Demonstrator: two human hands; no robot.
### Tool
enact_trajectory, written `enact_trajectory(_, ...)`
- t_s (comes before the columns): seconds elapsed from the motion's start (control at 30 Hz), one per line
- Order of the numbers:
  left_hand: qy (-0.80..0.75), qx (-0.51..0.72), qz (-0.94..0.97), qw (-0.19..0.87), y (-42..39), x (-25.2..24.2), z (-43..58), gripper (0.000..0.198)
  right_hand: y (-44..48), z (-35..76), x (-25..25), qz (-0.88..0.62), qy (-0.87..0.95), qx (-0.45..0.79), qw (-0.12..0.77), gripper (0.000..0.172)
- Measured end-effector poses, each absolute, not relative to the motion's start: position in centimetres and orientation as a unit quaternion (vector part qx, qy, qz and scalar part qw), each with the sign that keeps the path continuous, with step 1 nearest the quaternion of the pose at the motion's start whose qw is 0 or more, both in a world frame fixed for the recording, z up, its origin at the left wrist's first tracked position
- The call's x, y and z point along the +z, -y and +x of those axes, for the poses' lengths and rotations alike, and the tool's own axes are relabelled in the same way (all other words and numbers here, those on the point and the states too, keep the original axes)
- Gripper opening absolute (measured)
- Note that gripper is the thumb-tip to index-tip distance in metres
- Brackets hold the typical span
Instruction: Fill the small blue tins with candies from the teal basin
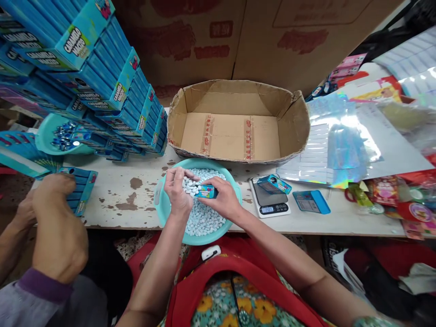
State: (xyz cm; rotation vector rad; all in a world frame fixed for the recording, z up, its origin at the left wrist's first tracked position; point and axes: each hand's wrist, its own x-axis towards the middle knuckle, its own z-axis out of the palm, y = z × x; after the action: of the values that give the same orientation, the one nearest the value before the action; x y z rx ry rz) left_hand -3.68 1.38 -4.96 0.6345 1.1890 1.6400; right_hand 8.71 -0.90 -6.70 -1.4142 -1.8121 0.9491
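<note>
Over a turquoise basin (pixel 235 213) heaped with small pale candies (pixel 204 218), my two hands meet. My left hand (pixel 179 188) is cupped, its fingers curled around a small pile of the candies (pixel 190 186). My right hand (pixel 223 195) grips a small blue candy box (pixel 207 191) lying sideways, one end toward the candies in the left palm. To the right, a digital kitchen scale (pixel 272 200) bears another blue box (pixel 274 183). A flat blue packet or box (pixel 311 201) lies beside the scale.
Behind the basin stands an open cardboard box (pixel 235 131). Stacked blue display boxes (pixel 112 91) rise at left, near a bowl of shiny blue pieces (pixel 47 131). A co-worker's hands (pixel 56 190) handle a blue display box at far left. Shiny sheets (pixel 347 141) and wrappers crowd the right.
</note>
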Motion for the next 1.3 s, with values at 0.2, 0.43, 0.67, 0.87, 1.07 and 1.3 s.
enact_trajectory(0.2,-0.497,0.665,0.277,0.484,-1.5,-4.3,-3.5,0.024,0.8,8.9,-6.7,-0.537,0.684,0.368,0.329,0.035)
enact_trajectory(0.43,-0.500,0.652,0.287,0.493,-1.5,-4.2,-3.3,0.023,0.7,8.9,-7.1,-0.537,0.679,0.372,0.336,0.034)
enact_trajectory(0.67,-0.473,0.639,0.324,0.513,-1.3,-4.3,-3.0,0.022,0.6,8.7,-7.0,-0.532,0.678,0.380,0.334,0.036)
enact_trajectory(0.87,-0.519,0.641,0.332,0.457,-1.7,-5.7,-5.7,0.025,1.2,10.2,-7.0,-0.502,0.651,0.413,0.392,0.036)
enact_trajectory(1.07,-0.696,0.235,0.606,0.305,-0.5,-14.1,-8.3,0.022,1.5,11.1,-7.6,-0.502,0.612,0.446,0.418,0.036)
enact_trajectory(1.3,-0.718,0.124,0.629,0.271,0.6,-16.8,-6.1,0.015,1.9,11.0,-8.2,-0.523,0.586,0.442,0.433,0.036)
